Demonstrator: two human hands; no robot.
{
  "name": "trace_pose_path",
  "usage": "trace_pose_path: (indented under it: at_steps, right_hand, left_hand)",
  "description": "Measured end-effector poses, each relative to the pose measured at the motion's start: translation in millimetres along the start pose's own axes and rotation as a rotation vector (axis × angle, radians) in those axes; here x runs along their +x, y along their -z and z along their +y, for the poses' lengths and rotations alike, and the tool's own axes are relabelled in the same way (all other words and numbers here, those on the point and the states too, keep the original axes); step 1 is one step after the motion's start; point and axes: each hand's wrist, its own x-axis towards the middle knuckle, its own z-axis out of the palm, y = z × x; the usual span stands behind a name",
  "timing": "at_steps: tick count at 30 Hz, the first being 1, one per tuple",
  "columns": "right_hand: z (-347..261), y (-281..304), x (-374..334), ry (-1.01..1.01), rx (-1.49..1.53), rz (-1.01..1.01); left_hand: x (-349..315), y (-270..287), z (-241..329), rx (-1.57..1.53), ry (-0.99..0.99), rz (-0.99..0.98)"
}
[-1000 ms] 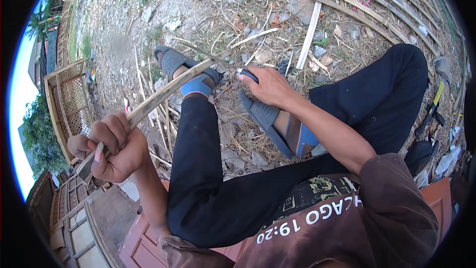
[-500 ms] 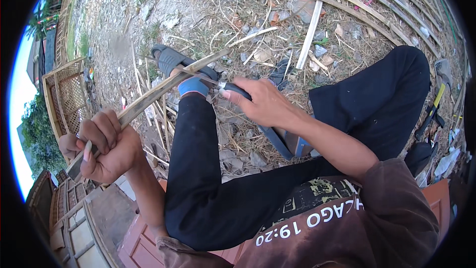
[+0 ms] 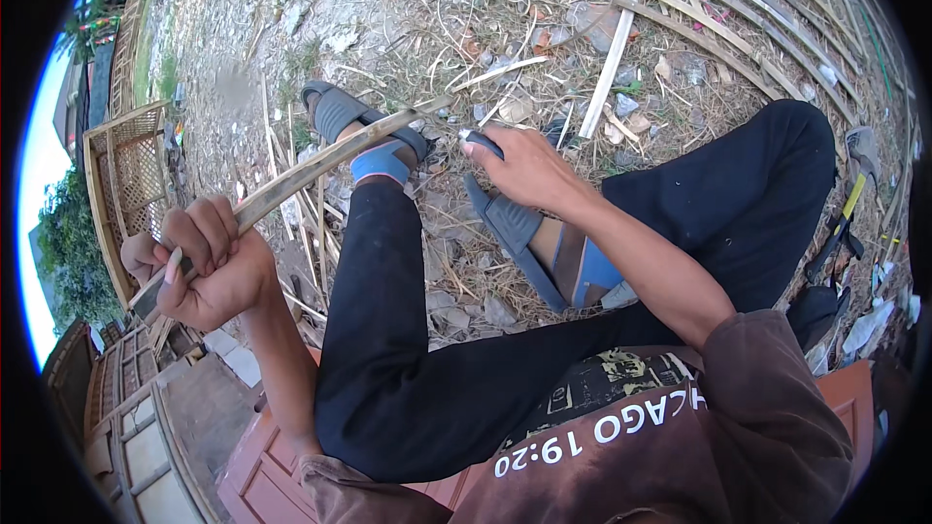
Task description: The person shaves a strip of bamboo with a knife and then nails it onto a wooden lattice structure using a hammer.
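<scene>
My left hand (image 3: 214, 267) is closed around the lower end of a long wooden strip (image 3: 325, 160), perhaps split bamboo. The strip slants up to the right, its far end in front of the grey sandal (image 3: 338, 109) on my left foot. In my right hand (image 3: 524, 170) is a knife (image 3: 482, 143) with a dark handle and a bright metal collar. Its blade hardly shows against the ground. The knife sits just right of the strip's far end, apart from it. My other sandal (image 3: 515, 233) lies below the right hand.
Long wooden strips (image 3: 718, 24) lie across one another at the upper right. Shavings and stones litter the dry ground. A hammer-like tool with a yellow and black handle (image 3: 854, 199) rests at the far right. Left stands a lattice panel (image 3: 131, 194); a reddish panelled board (image 3: 282, 475) is under me.
My right hand has drawn the knife off the strip, slightly up and to the right. The left hand still grips the strip, almost unmoved.
</scene>
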Motion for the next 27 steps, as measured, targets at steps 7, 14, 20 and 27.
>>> trace_pose_path:
  at_steps: [7, 14, 20, 27]
  right_hand:
    - [39, 8, 14, -0.129, -0.064, 0.046]
    - [43, 7, 1, -0.243, -0.183, 0.054]
    - [57, 8, -3, -0.242, -0.28, 0.098]
    - [-8, 15, -27, -0.097, 0.04, -0.007]
  left_hand:
    - [7, 1, -20, -0.052, -0.025, -0.015]
    - [10, -8, -21, -0.062, -0.001, -0.001]
    - [12, -6, -27, -0.053, -0.027, 0.02]
    - [7, 5, -30, -0.022, -0.044, 0.074]
